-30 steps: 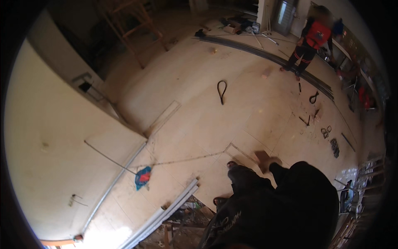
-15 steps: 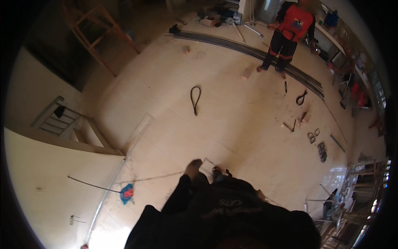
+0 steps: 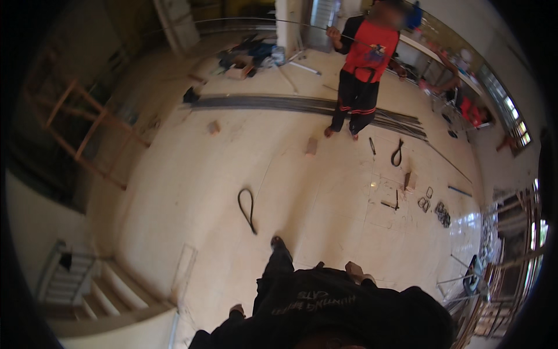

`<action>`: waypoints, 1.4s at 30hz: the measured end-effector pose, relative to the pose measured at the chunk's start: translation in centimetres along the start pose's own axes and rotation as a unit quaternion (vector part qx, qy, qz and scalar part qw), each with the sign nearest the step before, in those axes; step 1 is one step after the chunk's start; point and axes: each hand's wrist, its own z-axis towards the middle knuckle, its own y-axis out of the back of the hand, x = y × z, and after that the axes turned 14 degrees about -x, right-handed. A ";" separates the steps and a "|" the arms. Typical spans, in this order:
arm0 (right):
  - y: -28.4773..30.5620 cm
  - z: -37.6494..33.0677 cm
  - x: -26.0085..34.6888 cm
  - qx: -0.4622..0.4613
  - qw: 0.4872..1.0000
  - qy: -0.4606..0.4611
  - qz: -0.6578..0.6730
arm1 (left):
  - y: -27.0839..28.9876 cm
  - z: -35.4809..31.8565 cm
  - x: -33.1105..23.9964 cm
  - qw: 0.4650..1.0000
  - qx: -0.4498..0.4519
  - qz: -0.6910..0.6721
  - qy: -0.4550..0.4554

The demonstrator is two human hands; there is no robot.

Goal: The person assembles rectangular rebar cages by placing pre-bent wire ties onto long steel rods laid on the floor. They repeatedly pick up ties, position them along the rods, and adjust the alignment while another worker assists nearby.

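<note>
My left hand shows only in small part beside the left edge of my dark shirt, low over the floor. My right hand shows past the shirt's front, small and blurred. How the fingers of either hand lie cannot be made out, and I see no object in them. One of my feet is on the pale tiled floor. Just ahead of it and to the left lies a dark looped piece, like a bent cable or rod, nearest to me.
Ahead, a person in a red and black shirt holds a long thin rod. Long dark bars lie behind them. Bricks, another loop and bent wire rings are rightward; stairs are left.
I have moved forward, nearer the looped piece, and the view has turned. My left hand has come into sight. The person ahead now has a long rod raised.
</note>
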 end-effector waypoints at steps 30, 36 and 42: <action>12.2 69.5 30.2 0.250 0.932 -0.263 0.026 | 47.7 36.9 -2.7 0.709 -0.056 -0.555 0.431; 10.8 78.4 40.9 0.071 0.967 -0.245 -0.013 | 49.9 48.8 6.6 0.934 -0.164 -0.300 0.104; 14.4 87.3 59.2 0.037 0.987 -0.102 -0.120 | 68.9 64.0 14.0 0.738 -0.173 -0.604 0.245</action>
